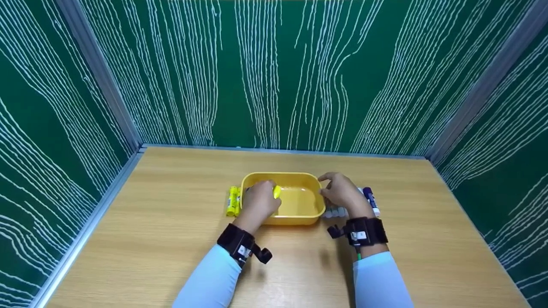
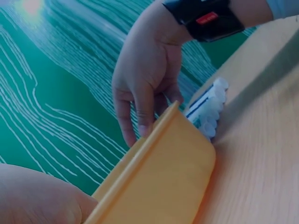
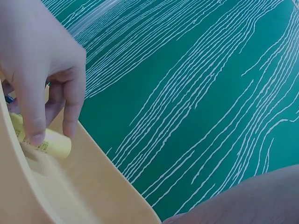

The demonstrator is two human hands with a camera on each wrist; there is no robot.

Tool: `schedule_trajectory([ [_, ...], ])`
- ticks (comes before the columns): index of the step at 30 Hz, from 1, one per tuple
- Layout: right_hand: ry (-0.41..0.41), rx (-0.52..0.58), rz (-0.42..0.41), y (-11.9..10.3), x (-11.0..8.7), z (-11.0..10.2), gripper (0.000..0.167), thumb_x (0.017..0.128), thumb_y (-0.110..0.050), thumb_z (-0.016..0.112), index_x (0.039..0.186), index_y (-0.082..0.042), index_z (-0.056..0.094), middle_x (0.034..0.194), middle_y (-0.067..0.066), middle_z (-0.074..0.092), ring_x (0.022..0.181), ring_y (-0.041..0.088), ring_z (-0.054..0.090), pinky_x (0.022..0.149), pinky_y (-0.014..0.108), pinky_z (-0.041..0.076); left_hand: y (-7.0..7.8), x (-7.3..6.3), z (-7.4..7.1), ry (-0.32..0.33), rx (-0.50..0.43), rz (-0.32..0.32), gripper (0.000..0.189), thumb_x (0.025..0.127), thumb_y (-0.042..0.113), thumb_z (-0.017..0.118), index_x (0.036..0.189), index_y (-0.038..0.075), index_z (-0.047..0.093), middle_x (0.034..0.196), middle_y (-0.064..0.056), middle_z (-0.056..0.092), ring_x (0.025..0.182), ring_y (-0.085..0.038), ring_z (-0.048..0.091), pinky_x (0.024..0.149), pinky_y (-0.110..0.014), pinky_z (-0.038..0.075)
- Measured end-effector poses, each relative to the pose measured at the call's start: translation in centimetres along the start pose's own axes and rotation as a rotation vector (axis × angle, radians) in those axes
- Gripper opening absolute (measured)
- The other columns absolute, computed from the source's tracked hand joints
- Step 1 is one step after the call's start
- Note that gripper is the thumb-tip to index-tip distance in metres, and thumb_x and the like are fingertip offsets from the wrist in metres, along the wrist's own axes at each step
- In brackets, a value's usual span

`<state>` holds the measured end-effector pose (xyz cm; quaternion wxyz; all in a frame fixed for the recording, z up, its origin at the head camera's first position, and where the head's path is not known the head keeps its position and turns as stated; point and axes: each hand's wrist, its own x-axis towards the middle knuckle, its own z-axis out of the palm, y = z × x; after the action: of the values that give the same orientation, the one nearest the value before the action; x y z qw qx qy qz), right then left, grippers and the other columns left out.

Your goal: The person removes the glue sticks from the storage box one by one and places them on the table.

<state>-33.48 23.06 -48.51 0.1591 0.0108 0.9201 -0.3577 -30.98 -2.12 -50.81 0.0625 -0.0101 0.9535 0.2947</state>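
A yellow plastic bin [image 1: 295,219] sits on the table between the hands. My left hand [image 1: 260,200] reaches over its left side and pinches a yellow glue stick [image 3: 55,143] between thumb and fingers, inside the bin. The stick is a short printed cylinder, partly covered by the fingers. My right hand [image 1: 342,192] is at the bin's right end, its relaxed fingers [image 2: 144,109] right at the rim. Outside the left wall stand more yellow glue sticks [image 1: 231,201], side by side.
Several white-ended tubes [image 2: 212,105] lie in a row by the bin's right wall, partly under my right hand. A dark purple tube [image 1: 370,198] with a white end lies at the row's outer side. Green panels [image 1: 231,107] with white wavy lines enclose the wooden table [image 1: 171,239].
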Motion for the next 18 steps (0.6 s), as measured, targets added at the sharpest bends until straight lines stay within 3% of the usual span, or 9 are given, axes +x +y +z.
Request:
schedule_trajectory([
  [5,-0.002,0.0,-0.001,-0.1,0.0,-0.1,0.048,0.113,-0.011,0.069,0.16,-0.008,0.061,0.11,0.017,0.075,0.087,0.026,0.073,0.075,0.032,0.064,0.2,-0.4,-1.1,0.027,-0.058,0.019,0.054,0.104,0.018,0.08,0.156,0.013,0.068,0.137,-0.007,0.076,0.11,-0.025,0.068,0.101,-0.04,0.062],
  [11,-0.004,0.007,0.005,-0.1,0.0,-0.1,0.048,0.114,-0.012,0.068,0.161,-0.009,0.06,0.111,0.017,0.074,0.088,0.026,0.073,0.079,0.035,0.066,0.1,-1.1,-3.2,0.106,-0.069,0.056,0.051,0.103,0.021,0.081,0.152,0.011,0.072,0.137,-0.009,0.078,0.11,-0.026,0.068,0.103,-0.043,0.062],
  [18,0.006,-0.012,-0.019,0.1,0.1,0.1,0.048,0.113,-0.012,0.07,0.16,-0.007,0.061,0.109,0.017,0.075,0.087,0.025,0.074,0.078,0.036,0.066,-1.1,-1.4,-6.0,0.142,-0.164,0.028,0.052,0.101,0.02,0.084,0.151,0.013,0.071,0.129,-0.01,0.08,0.106,-0.025,0.073,0.095,-0.042,0.067],
])
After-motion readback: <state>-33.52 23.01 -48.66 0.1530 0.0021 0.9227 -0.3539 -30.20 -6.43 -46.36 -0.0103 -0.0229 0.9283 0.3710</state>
